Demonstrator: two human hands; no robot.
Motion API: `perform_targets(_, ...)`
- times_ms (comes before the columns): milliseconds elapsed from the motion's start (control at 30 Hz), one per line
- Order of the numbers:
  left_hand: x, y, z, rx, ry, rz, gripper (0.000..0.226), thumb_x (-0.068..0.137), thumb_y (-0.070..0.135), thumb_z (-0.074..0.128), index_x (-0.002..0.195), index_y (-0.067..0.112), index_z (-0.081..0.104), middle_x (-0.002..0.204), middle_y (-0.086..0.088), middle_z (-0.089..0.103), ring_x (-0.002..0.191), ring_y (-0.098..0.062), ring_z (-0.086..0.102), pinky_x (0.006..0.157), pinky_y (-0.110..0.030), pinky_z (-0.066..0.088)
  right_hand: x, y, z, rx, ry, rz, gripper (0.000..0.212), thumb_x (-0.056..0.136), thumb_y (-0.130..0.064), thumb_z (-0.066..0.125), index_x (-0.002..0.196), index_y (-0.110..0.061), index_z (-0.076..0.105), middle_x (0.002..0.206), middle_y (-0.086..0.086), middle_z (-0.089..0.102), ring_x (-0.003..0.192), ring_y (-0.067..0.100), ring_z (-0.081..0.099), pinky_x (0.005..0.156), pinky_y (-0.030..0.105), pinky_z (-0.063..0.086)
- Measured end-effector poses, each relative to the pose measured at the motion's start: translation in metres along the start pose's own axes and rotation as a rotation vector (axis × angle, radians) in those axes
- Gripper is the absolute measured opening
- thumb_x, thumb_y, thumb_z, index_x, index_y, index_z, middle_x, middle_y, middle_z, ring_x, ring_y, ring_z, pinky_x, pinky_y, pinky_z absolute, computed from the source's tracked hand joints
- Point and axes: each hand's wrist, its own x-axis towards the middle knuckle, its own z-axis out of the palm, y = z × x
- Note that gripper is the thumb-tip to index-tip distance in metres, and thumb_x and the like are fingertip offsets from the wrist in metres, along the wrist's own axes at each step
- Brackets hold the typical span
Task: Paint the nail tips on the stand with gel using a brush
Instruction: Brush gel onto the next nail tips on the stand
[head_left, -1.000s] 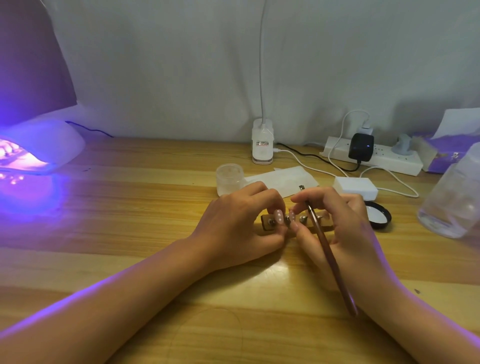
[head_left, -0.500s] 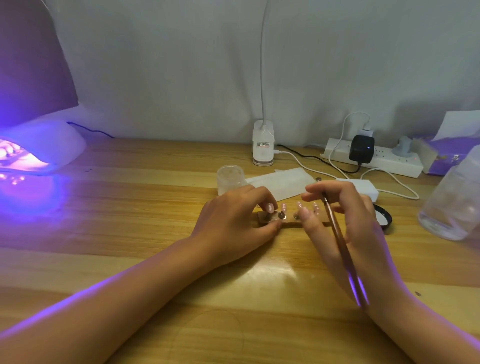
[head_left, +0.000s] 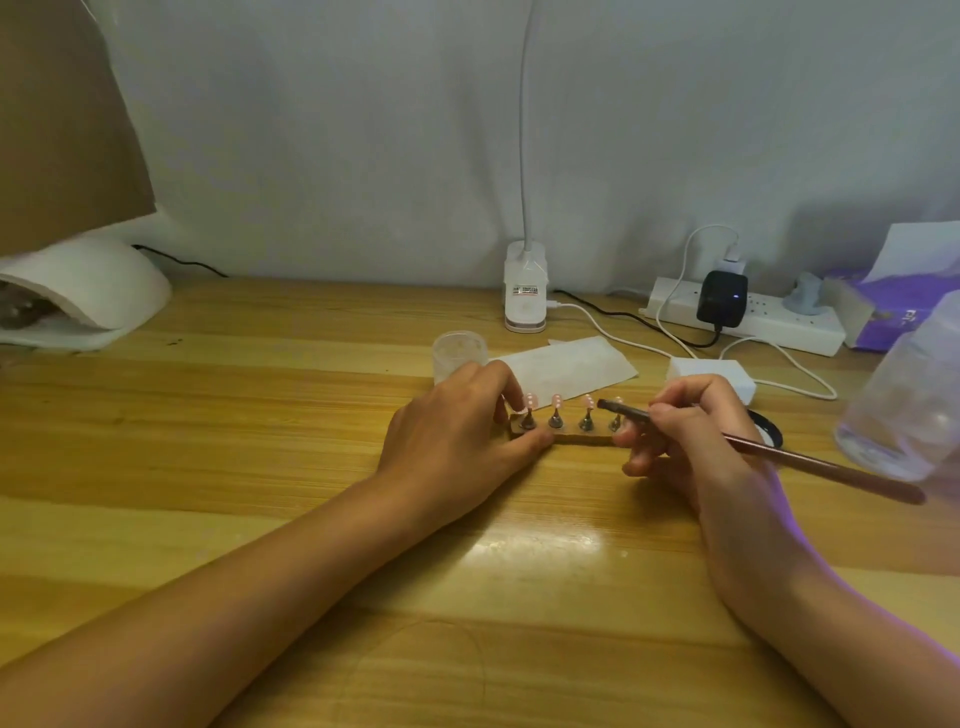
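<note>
Left hand (head_left: 457, 436) pinches stand (head_left: 563, 434) end, steadying it. Right hand (head_left: 691, 436) fingers clamped on brush (head_left: 753, 449), pen-style; bristles beside fourth nail tip (head_left: 617, 402), just beyond fingertips, for control.

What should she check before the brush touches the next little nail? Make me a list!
1. Stand held steady: ok, the left hand grips its left end.
2. Brush held firmly: ok, the right hand pinches it like a pen.
3. Brush tip near a nail tip: ok, it is at the rightmost nail tip.
4. Gel on the bristles: cannot tell, too small.
5. Four nail tips upright on their pegs: ok.
6. Curing lamp glowing: not ok, no light shows.
</note>
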Motion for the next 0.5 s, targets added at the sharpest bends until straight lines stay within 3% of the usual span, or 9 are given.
perform_targets(267, 0.0017, -0.0009, -0.0002, -0.087, -0.001, -0.053, 0.013, 0.085, 0.045, 0.065, 0.092, 0.035, 0.059, 0.084, 0.018, 0.061, 0.082, -0.003, 0.056, 0.063, -0.027, 0.040, 0.0029, 0.0021, -0.0045, 0.108, 0.058, 0.040, 0.018, 0.096, -0.004, 0.041, 0.087, -0.014, 0.053, 0.062, -0.003, 0.061, 0.065, 0.012, 0.061, 0.092, 0.060, 0.049)
perform_targets(367, 0.0025, -0.0022, -0.0004, -0.118, -0.009, -0.049, 0.009, 0.088, 0.040, 0.064, 0.093, 0.034, 0.061, 0.084, 0.018, 0.062, 0.081, -0.002, 0.056, 0.062, -0.026, 0.038, 0.0020, 0.0021, -0.0038, 0.098, -0.002, 0.037, 0.019, 0.096, -0.002, 0.039, 0.088, -0.013, 0.052, 0.062, -0.001, 0.060, 0.067, 0.017, 0.060, 0.088, 0.057, 0.049)
perform_targets(500, 0.0035, -0.0030, -0.0002, -0.134, -0.015, -0.038, 0.007, 0.088, 0.039, 0.065, 0.091, 0.034, 0.060, 0.086, 0.020, 0.062, 0.075, 0.002, 0.053, 0.061, -0.026, 0.039, 0.0016, 0.0021, -0.0042, 0.114, -0.046, 0.035, 0.021, 0.096, -0.003, 0.039, 0.088, -0.015, 0.054, 0.063, 0.001, 0.060, 0.073, 0.025, 0.060, 0.074, 0.040, 0.053)
